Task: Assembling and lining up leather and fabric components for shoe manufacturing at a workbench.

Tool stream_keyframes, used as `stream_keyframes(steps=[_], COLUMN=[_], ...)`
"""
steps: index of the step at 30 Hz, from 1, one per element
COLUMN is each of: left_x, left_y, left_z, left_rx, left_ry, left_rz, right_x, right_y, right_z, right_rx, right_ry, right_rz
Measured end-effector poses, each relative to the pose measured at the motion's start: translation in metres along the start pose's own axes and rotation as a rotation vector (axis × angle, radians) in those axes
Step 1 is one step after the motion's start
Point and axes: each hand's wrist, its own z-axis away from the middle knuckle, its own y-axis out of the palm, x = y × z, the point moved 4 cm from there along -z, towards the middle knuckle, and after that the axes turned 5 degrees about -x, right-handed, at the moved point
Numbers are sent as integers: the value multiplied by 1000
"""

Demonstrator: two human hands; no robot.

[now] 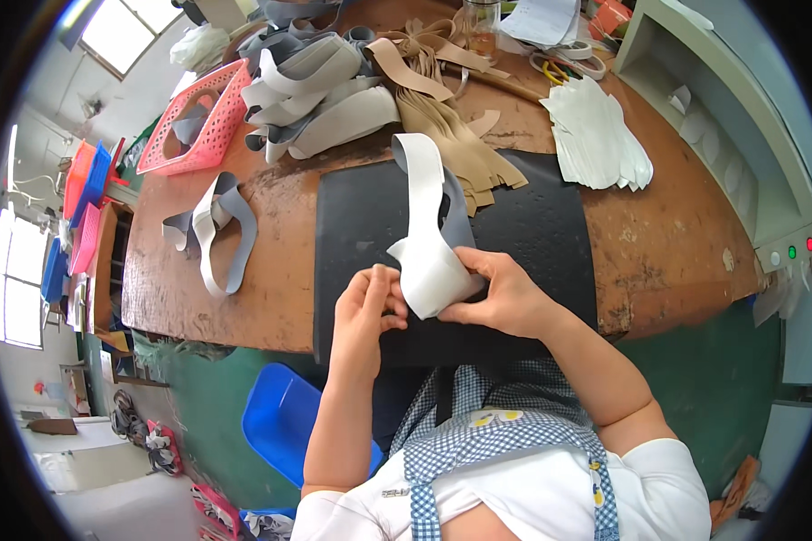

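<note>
A white strip with a grey back (427,225) is folded into a long loop over the black mat (356,216). Its near end is gripped at the right edge between the thumb and fingers of my right hand (507,293). Beside the strip's left edge, my left hand (365,308) is closed, thumb pressed to curled fingers. Whatever those fingers hold, if anything, is too small to make out. Tan strips (451,135) fan out onto the mat's far edge. To the left lies another white-and-grey strip (235,225), loosely looped on the wooden table (280,316).
Bundled white-and-grey strips (325,99) are heaped at the back, beside a pink basket (230,113). White pieces (595,135), scissors (555,68) and a glass jar (482,27) sit at the back right. A grey machine (740,126) borders the right side; a blue bin (280,419) stands below.
</note>
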Motion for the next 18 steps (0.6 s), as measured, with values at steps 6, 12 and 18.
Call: stream_keyframes(steps=[6,12,18], left_x=[4,5,-25], left_y=[10,7,21], left_z=[-14,0,35], left_rx=[55,-11,-260], left_ry=[64,172,1007], left_rz=[-18,27,-752], right_x=[-14,-17,-27], right_y=[-4,-6,-9], right_z=[1,-6,-18], right_rx=[24,-189,-184], right_ry=[231,183,215], right_rz=[-153,-115,-17])
